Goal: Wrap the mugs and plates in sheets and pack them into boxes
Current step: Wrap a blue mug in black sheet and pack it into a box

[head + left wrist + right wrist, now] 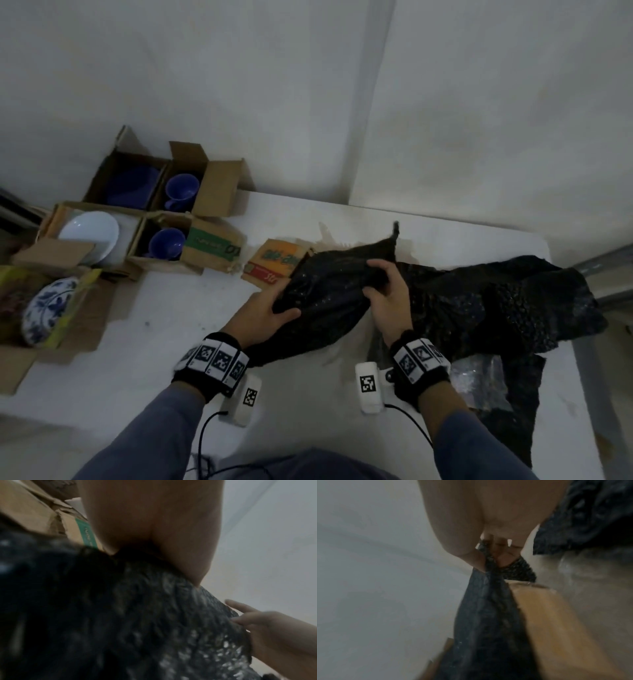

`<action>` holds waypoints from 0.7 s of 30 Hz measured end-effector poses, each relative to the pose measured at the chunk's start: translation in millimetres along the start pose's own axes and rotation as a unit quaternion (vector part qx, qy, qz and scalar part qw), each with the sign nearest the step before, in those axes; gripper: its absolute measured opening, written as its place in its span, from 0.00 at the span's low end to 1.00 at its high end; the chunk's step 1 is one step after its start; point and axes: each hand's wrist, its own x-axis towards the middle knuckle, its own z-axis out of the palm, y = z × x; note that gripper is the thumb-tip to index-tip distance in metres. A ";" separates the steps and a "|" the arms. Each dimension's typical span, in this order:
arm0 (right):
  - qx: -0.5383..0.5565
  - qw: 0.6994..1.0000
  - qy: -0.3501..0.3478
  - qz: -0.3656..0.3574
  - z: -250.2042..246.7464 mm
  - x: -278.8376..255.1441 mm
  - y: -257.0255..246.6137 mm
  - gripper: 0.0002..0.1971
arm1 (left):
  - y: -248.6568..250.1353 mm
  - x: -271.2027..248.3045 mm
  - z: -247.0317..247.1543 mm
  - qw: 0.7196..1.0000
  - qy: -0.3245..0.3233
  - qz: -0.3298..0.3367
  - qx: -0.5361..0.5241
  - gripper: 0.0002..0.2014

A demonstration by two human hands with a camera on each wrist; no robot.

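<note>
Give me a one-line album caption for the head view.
Both hands, left hand and right hand, grip a black bubble-wrap sheet beside open boxes.

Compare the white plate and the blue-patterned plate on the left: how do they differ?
The white plate is plain; the blue-patterned plate carries blue floral decoration. The white plate leans in a brown cardboard box farther from the person; the blue-patterned plate leans in a yellow-edged box nearer. Both are unwrapped and tilted.

A white table [308,394] stands against plain white walls [239,85], dimly lit.

Dim flat light, blurred wrist views
</note>
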 end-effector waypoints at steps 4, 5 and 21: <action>-0.099 0.993 -0.046 0.054 -2.7 10.9 24.1 0.27 | -15.0 1.0 9.0 0.990 -0.052 -0.037 0.124 0.24; -0.095 0.992 -0.050 0.067 -1.2 12.0 24.2 0.26 | -17.7 1.5 9.0 0.989 -0.052 -0.043 0.134 0.24; -0.301 0.952 0.036 -0.031 10.8 24.0 7.6 0.21 | -17.1 14.0 -50.9 0.984 0.110 -0.008 0.140 0.13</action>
